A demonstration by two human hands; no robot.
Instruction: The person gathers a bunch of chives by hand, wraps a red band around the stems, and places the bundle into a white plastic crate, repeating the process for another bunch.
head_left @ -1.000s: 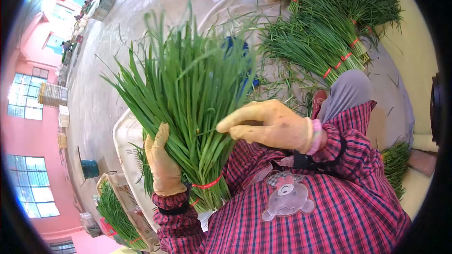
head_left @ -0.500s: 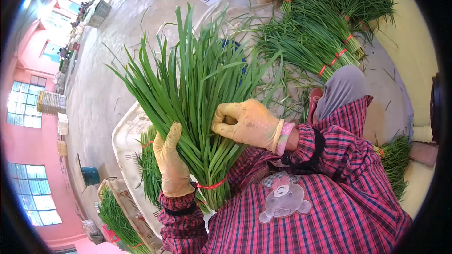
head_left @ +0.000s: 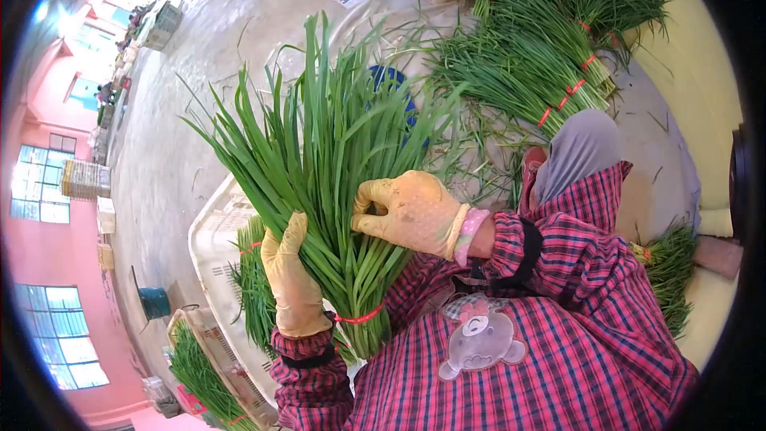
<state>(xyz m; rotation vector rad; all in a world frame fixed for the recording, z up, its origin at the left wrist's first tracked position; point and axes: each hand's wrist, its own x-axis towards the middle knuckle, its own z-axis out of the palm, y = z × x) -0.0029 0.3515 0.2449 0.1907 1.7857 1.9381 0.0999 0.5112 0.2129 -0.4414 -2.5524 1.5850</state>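
Observation:
A large bunch of long green leaves fans out upward before me, with a red band around its lower stems. My left hand, in a pale yellow glove, is wrapped against the left side of the bunch above the band. On the right side, my gloved right hand pinches at the leaves with thumb and fingers together. The fingertips of both hands are partly hidden among the leaves.
Banded green bunches lie on a sheet at upper right, another at far right. A white crate with a bunch stands at left, a second crate below. A blue round object sits behind the leaves.
My right hand has shifted slightly left. The leaves at the bunch's right have moved, showing more of the blue object. My left hand has barely moved.

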